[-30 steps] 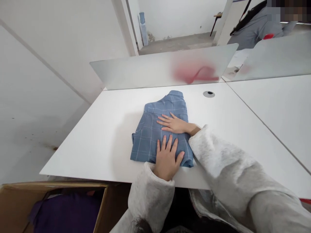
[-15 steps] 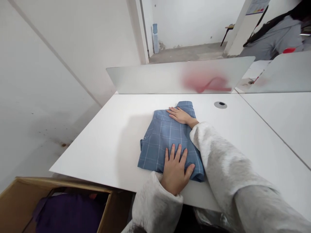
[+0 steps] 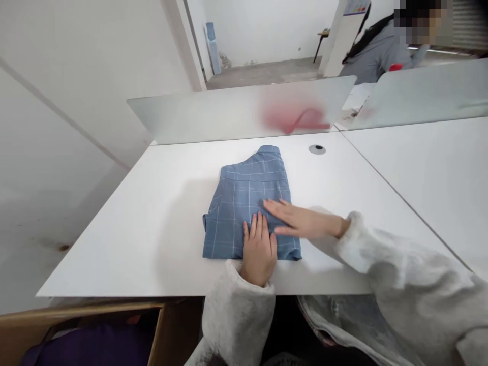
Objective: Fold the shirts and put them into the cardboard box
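Observation:
A folded blue shirt (image 3: 240, 195) with thin white checks lies on the white table (image 3: 175, 198), its collar end pointing away from me. My left hand (image 3: 260, 248) rests flat on the lower middle of the shirt, fingers stretched out. Just to its right, my right hand (image 3: 301, 218) is over the shirt's right side with straight fingers and the thumb apart. I cannot tell whether the right palm touches the cloth. Neither hand grips anything.
A cardboard box (image 3: 160, 330) with dark purple cloth (image 3: 91, 345) in it stands below the table's front left edge. A frosted divider (image 3: 213, 114) runs along the back, with a round cable hole (image 3: 317, 149) near it. Beyond, a person (image 3: 377, 51) in grey bends over.
My right hand has come back from the collar area toward my left hand, on the shirt's lower right. The left fingers have drawn closer together. The view has shifted to the right.

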